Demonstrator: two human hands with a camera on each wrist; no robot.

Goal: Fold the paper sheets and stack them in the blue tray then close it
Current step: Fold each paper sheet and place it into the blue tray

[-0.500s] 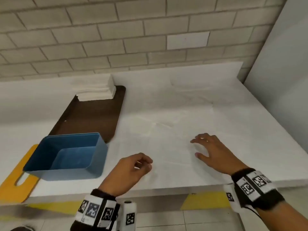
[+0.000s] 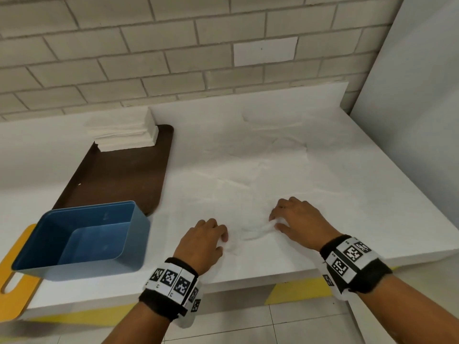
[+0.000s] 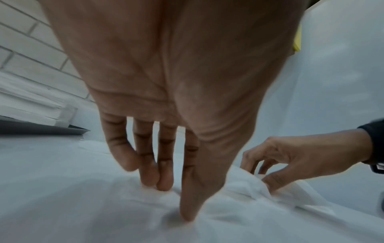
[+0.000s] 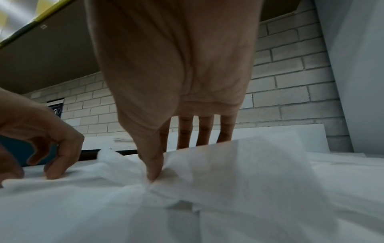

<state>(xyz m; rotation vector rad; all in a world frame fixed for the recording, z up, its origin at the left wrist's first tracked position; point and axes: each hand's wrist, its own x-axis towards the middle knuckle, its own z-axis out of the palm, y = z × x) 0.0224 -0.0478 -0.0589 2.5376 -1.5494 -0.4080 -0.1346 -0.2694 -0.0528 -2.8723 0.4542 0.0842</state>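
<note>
A large thin white paper sheet (image 2: 236,180) lies spread and creased on the white table. My right hand (image 2: 274,222) pinches a bunched fold of it near the front; in the right wrist view the thumb (image 4: 153,172) digs into the paper sheet (image 4: 249,172) and the fingers stand behind the raised fold. My left hand (image 2: 222,240) rests beside it, with fingertips (image 3: 158,184) and thumb touching the sheet (image 3: 83,205). The blue tray (image 2: 139,234) stands uncovered and empty at the front left. A stack of folded white paper (image 2: 124,132) sits at the back left.
A dark brown board (image 2: 119,175) lies under the paper stack and behind the tray. An orange board with a handle slot (image 2: 15,289) sticks out under the tray. A brick wall runs behind, a white panel (image 2: 409,120) stands on the right, and the table's front edge (image 2: 248,276) is close.
Both hands have moved closer together over the sheet. The right hand, flat before, now pinches up a bunched fold of paper. The left hand has moved forward onto the sheet.
</note>
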